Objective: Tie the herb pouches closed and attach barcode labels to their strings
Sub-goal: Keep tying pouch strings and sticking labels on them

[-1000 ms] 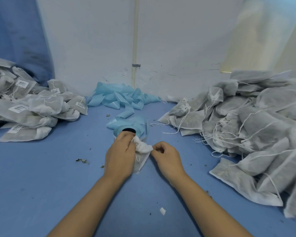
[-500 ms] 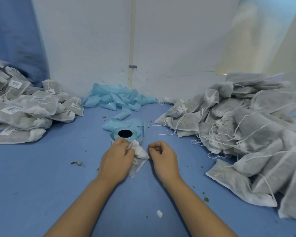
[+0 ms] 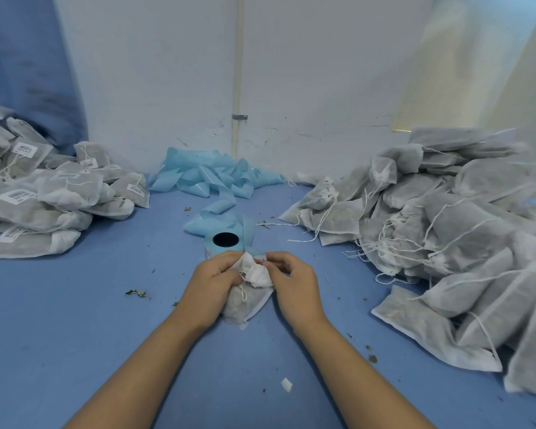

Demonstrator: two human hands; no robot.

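Just in front of the label roll (image 3: 225, 242), the pouch (image 3: 248, 300) lies on the counter (image 3: 75, 320). The hands have closed together: left hand (image 3: 212, 286) grips its neck, right hand (image 3: 293, 281) pinches the gathered top, whereas a moment earlier they were apart. Tying appears under way.

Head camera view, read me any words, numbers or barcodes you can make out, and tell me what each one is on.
No text here can be read.
White barcode labels on the pile of pouches at left: bars show, print too blurred to read.
Label roll: faint marks on its side, too small to read.
Pouch held by the left hand and right hand: no label visible.
Pile of pouches at right: no labels visible.
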